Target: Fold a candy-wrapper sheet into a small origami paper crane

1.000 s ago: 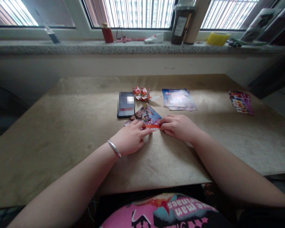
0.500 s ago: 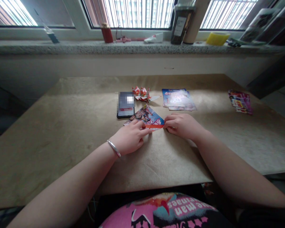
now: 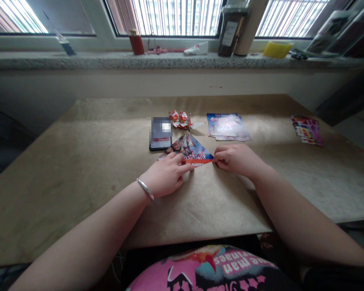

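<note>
A sheet of printed paper [image 3: 192, 149], folded into a triangle, lies on the table with its point facing away from me. My left hand [image 3: 165, 173], with a silver bangle [image 3: 145, 189] at the wrist, rests on the lower left part of the paper, fingers apart and pressing it down. At the right corner, the thumb and fingers of my right hand [image 3: 232, 159] are pinched together on the paper's tip. The left corner is partly covered by my left hand.
A phone [image 3: 160, 135] lies just behind the paper, beside small folded red-and-white paper pieces [image 3: 182, 119]. Flat printed sheets [image 3: 229, 126] are stacked to the right. More colourful papers [image 3: 307, 130] lie far right. Bottles and yellow tape [image 3: 277, 49] stand on the windowsill [image 3: 109, 61].
My right hand has shifted slightly to the right, showing more of the paper's right corner. My left hand stays in place on the paper.
</note>
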The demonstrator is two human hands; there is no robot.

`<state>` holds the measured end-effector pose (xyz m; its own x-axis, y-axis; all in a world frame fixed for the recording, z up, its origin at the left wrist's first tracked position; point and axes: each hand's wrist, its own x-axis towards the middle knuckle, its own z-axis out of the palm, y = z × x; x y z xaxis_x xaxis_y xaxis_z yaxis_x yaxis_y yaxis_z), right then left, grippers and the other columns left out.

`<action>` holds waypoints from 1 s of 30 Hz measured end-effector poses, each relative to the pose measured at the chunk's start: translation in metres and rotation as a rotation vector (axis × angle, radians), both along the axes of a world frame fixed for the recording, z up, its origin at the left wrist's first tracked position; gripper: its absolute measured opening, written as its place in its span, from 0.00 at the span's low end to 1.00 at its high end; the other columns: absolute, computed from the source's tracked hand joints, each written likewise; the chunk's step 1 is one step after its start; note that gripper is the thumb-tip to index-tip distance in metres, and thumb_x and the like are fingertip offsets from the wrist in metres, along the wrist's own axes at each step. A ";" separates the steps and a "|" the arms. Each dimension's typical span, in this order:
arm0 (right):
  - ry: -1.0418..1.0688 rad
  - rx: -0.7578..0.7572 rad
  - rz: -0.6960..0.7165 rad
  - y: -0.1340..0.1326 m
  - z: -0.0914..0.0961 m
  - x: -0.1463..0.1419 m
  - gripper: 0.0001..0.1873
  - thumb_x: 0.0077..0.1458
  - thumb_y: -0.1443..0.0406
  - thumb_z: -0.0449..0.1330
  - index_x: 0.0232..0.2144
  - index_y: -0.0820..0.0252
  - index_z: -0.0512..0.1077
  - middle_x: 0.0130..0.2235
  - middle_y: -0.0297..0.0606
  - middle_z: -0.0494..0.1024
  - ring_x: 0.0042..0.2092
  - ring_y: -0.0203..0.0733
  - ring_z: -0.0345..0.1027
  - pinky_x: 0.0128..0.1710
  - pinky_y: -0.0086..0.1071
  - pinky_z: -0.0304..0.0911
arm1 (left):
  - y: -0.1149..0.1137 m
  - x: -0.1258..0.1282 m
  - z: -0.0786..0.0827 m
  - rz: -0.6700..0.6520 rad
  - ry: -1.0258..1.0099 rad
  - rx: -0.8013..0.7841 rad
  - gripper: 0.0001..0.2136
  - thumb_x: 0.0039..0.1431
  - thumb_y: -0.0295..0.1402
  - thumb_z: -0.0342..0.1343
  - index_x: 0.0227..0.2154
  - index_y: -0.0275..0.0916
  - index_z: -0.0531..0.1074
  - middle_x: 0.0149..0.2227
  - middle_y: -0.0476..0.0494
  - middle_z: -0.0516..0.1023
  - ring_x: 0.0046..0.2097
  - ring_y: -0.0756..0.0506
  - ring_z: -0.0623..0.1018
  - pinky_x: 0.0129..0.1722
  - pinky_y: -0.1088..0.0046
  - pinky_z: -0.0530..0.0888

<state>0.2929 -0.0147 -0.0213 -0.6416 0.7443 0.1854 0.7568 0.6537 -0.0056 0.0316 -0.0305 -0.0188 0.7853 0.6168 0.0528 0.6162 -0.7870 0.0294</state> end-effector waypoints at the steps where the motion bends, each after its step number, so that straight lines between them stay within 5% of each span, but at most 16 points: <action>1: -0.009 -0.001 -0.004 0.000 0.001 0.000 0.09 0.51 0.69 0.55 0.27 0.55 0.76 0.32 0.32 0.78 0.30 0.33 0.67 0.26 0.29 0.49 | 0.000 0.000 0.000 0.004 0.001 -0.004 0.19 0.57 0.28 0.47 0.51 0.44 0.67 0.43 0.41 0.67 0.46 0.43 0.67 0.49 0.61 0.68; 30: -0.159 -0.036 -0.124 -0.006 0.010 0.002 0.11 0.50 0.69 0.53 0.23 0.57 0.74 0.32 0.32 0.78 0.28 0.33 0.65 0.24 0.30 0.43 | 0.001 0.000 -0.001 0.000 0.016 0.021 0.19 0.58 0.29 0.46 0.51 0.47 0.67 0.43 0.42 0.68 0.45 0.43 0.66 0.48 0.62 0.68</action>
<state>0.2947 -0.0209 -0.0109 -0.5638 0.8237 0.0608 0.8246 0.5572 0.0981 0.0318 -0.0291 -0.0202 0.7864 0.6155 0.0530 0.6162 -0.7876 0.0033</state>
